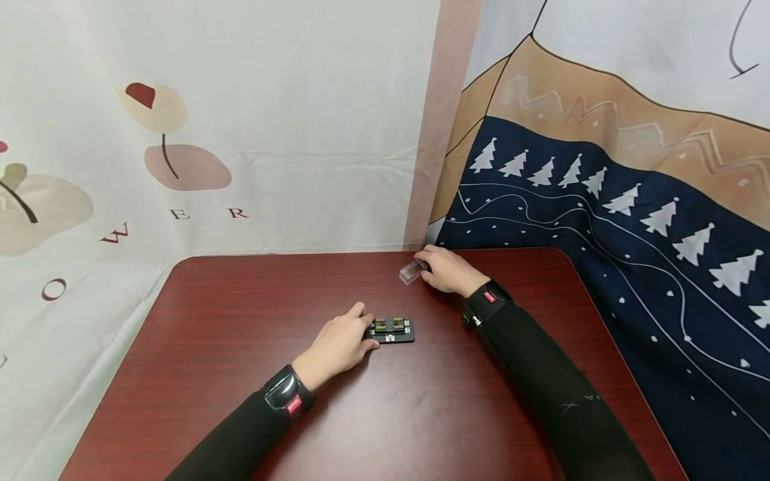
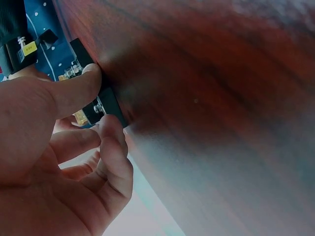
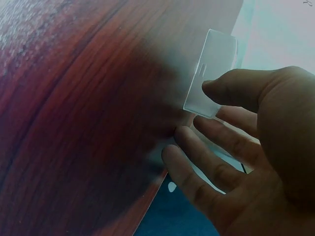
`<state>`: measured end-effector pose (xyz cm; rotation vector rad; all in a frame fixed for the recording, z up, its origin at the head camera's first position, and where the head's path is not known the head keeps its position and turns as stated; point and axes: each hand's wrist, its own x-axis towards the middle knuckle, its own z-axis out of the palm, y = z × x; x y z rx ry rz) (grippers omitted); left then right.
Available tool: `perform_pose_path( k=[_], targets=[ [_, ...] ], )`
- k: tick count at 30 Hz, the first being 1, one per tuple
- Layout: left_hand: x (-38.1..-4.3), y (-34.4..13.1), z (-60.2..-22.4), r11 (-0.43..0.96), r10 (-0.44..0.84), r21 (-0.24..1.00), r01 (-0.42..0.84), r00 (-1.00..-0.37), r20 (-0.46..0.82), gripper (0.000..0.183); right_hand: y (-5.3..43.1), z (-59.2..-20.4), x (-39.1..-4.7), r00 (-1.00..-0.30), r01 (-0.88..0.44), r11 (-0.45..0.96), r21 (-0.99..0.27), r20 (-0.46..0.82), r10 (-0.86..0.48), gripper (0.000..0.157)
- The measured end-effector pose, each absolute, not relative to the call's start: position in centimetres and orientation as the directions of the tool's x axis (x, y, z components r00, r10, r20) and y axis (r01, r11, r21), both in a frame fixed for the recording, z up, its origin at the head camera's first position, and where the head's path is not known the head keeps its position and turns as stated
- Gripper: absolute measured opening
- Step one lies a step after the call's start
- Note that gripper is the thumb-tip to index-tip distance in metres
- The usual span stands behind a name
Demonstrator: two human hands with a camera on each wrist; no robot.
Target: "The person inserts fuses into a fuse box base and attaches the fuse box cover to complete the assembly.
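Observation:
Near the middle of the table lies a black terminal block [image 1: 397, 338] with yellowish pieces and metal terminals on top. My left hand [image 1: 338, 342] grips its left end. In the left wrist view, the thumb [image 2: 81, 88] lies over the side of the block [image 2: 112, 103], with a fingertip at its lower corner. Farther back and to the right, my right hand [image 1: 450, 270] holds a small clear plastic cover [image 1: 412, 271] close over the table. The right wrist view shows the thumb on the face of the cover [image 3: 216, 56], with other fingers around its lower end.
The reddish-brown wooden table [image 1: 252, 294] has rounded back corners. Behind it hangs a pale printed cloth [image 1: 313, 133]; a dark blue cloth with white trees [image 1: 541, 200] hangs at the right. The right hand is near the table's back edge.

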<state>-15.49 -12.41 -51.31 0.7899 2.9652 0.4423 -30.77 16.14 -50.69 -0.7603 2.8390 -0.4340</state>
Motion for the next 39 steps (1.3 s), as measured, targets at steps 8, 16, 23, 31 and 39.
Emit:
perform_pose_path(
  k=[8, 16, 23, 31, 39],
  targets=[
    [-15.5, -12.2, -51.4, 0.831, 0.489, 0.287, 0.477, -0.872, 0.033, 0.05, 16.5, -50.5, -30.4, -0.855, -0.466, 0.826, -0.316, -0.078, -0.512, 0.037],
    [-15.6, -12.3, -51.4, 0.831, 0.485, 0.297, 0.47, -0.874, 0.028, 0.051, 16.8, -50.3, -29.4, -0.864, -0.474, 0.821, -0.319, -0.011, -0.503, 0.026],
    [-15.6, -12.3, -51.4, 0.831, 0.483, 0.302, 0.467, -0.875, 0.026, 0.049, 16.5, -49.9, -28.0, -0.858, -0.492, 0.791, -0.364, 0.047, -0.512, 0.028],
    [-15.6, -12.5, -51.4, 0.83, 0.483, 0.301, 0.469, -0.875, 0.029, 0.048, 15.6, -48.8, -26.4, -0.841, -0.525, 0.769, -0.364, 0.079, -0.536, 0.034],
    [-15.8, -12.6, -51.4, 0.827, 0.485, 0.308, 0.469, -0.874, 0.029, 0.048, 14.6, -47.7, -24.4, -0.813, -0.563, 0.743, -0.362, 0.083, -0.576, 0.031]
  ],
)
